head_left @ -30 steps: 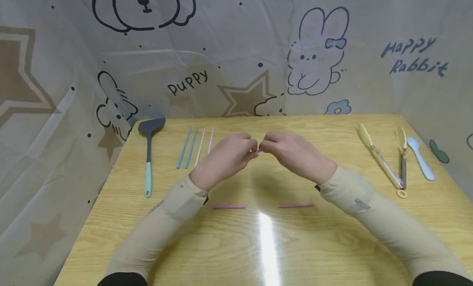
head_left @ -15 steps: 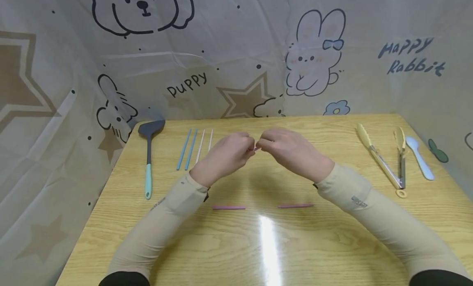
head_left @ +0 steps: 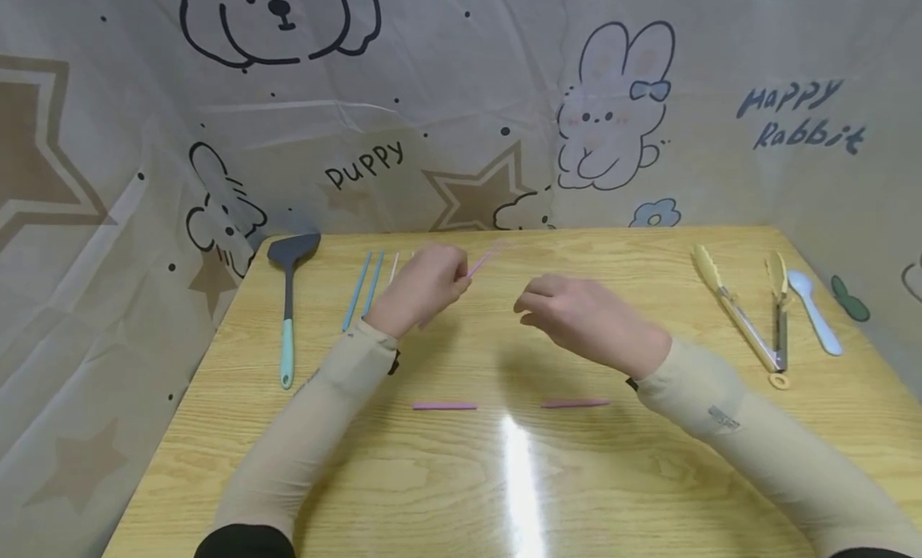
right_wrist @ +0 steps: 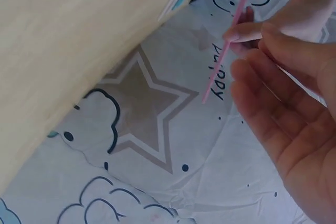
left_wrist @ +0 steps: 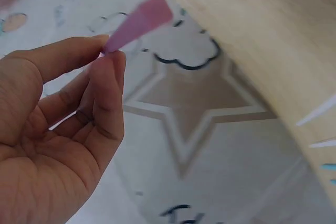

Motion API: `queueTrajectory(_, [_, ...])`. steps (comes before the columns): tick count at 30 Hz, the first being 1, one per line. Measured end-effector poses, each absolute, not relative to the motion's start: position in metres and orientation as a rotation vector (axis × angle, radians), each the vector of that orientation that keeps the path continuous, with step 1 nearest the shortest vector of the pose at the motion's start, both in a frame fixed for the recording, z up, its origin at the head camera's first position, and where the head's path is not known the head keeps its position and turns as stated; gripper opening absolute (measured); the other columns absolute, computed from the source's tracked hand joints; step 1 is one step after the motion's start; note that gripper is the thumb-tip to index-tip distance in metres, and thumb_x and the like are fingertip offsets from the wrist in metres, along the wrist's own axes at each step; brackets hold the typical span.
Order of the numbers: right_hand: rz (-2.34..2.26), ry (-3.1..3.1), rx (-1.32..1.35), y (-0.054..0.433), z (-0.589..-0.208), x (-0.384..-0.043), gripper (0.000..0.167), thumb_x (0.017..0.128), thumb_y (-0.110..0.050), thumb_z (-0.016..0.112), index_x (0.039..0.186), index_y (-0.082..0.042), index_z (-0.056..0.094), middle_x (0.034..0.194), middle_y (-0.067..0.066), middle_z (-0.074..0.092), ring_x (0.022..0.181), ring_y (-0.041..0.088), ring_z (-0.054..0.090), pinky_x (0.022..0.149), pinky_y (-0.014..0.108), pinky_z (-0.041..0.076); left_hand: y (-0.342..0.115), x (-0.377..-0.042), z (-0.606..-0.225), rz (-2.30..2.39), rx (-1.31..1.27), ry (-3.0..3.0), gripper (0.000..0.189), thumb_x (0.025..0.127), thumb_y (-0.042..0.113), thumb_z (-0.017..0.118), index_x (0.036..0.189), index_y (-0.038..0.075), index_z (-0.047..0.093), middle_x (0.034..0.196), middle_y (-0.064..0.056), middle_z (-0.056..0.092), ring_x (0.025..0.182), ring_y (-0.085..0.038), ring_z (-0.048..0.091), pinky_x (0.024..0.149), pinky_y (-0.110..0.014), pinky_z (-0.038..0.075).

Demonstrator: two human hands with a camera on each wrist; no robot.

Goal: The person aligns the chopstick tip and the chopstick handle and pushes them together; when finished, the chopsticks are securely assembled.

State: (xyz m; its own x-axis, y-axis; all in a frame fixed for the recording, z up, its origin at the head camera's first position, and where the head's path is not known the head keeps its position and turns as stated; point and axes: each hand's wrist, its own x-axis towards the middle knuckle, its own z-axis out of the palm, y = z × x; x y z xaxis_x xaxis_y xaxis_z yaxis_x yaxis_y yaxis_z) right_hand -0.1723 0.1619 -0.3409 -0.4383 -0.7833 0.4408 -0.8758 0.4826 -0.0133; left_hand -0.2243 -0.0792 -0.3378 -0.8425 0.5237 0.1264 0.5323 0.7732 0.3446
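A thin pink straw [head_left: 484, 259] is pinched between the thumb and index finger of my left hand [head_left: 421, 290], sticking up to the right. In the left wrist view, the straw [left_wrist: 142, 22] leaves the fingertips close to the camera. The right wrist view has the straw's [right_wrist: 216, 74] long slanted length beyond my right hand [right_wrist: 294, 98]. My right hand, also at the middle right of the head view, has loosely bent fingers and holds nothing. Two short purple-pink straws [head_left: 444, 406] [head_left: 575, 403] lie end to end, apart, on the table in front of the hands.
Two blue straws [head_left: 356, 292] and pale straws [head_left: 394, 266], partly behind the left hand, lie at the back left. A spatula [head_left: 289, 302] lies farther left. Spread tongs [head_left: 742, 322] and a light blue spoon [head_left: 814, 311] lie right. A patterned cloth [head_left: 461, 102] hangs behind the table.
The hands, close together before with the pink straw between them, have come apart. My right hand has let go and moved right; my left has moved left with the straw.
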Motion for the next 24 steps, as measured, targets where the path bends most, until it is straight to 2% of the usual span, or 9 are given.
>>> queueTrajectory(2, [0.325, -2.412, 1.383, 0.164, -0.346, -0.167, 0.020, 0.080, -0.007, 0.082, 0.097, -0.006, 0.071, 0.090, 0.002, 0.066, 0.077, 0.015, 0.066, 0.066, 0.028, 0.056, -0.084, -0.232, -0.345, -0.625, -0.805, -2.952, 0.019, 0.095, 0.009, 0.065, 0.076, 0.005, 0.063, 0.069, -0.003, 0.060, 0.050, -0.012, 0.055, 0.059, -0.026, 0.050])
queueTrajectory(9, [0.283, -2.588, 1.439, 0.170, -0.368, -0.146, 0.027, 0.076, -0.012, 0.086, 0.098, -0.006, 0.070, 0.086, 0.001, 0.065, 0.070, 0.013, 0.063, 0.062, 0.028, 0.055, -0.103, -0.255, -0.369, -0.736, -0.574, -3.052, 0.015, 0.092, 0.005, 0.068, 0.078, 0.000, 0.066, 0.080, -0.009, 0.063, 0.069, -0.021, 0.059, 0.061, -0.027, 0.053])
queueTrajectory(12, [0.263, -2.666, 1.470, 0.172, -0.376, -0.137, 0.028, 0.075, -0.014, 0.087, 0.096, -0.006, 0.069, 0.084, 0.002, 0.064, 0.069, 0.013, 0.062, 0.061, 0.027, 0.055, -0.108, -0.261, -0.376, -0.790, -0.478, -3.088, 0.015, 0.092, 0.004, 0.068, 0.077, 0.000, 0.065, 0.079, -0.010, 0.063, 0.066, -0.020, 0.059, 0.058, -0.026, 0.053])
queueTrajectory(16, [0.274, -2.770, 1.468, 0.175, -0.384, -0.125, 0.025, 0.077, -0.015, 0.086, 0.094, -0.007, 0.069, 0.085, 0.002, 0.065, 0.072, 0.013, 0.063, 0.062, 0.025, 0.055, -0.112, -0.267, -0.384, -0.842, -0.395, -3.109, 0.024, 0.092, 0.003, 0.066, 0.069, 0.001, 0.062, 0.069, -0.009, 0.061, 0.052, -0.015, 0.050, 0.045, -0.022, 0.044])
queueTrajectory(20, [0.281, -2.828, 1.427, 0.177, -0.389, -0.117, 0.021, 0.080, -0.010, 0.083, 0.081, -0.011, 0.062, 0.074, -0.005, 0.056, 0.062, 0.007, 0.054, 0.054, 0.022, 0.050, -0.113, -0.273, -0.390, -0.859, -0.336, -3.129, 0.027, 0.089, -0.002, 0.065, 0.064, 0.002, 0.058, 0.062, -0.008, 0.056, 0.045, -0.012, 0.042, 0.040, -0.021, 0.037])
queueTrajectory(24, [0.250, -2.852, 1.394, 0.180, -0.393, -0.113, 0.027, 0.082, -0.009, 0.081, 0.074, -0.013, 0.056, 0.067, -0.008, 0.047, 0.057, 0.004, 0.044, 0.050, 0.019, 0.044, -0.112, -0.276, -0.391, -0.867, -0.267, -3.158, 0.022, 0.085, -0.007, 0.065, 0.067, 0.001, 0.056, 0.061, -0.007, 0.053, 0.044, -0.011, 0.041, 0.042, -0.020, 0.040])
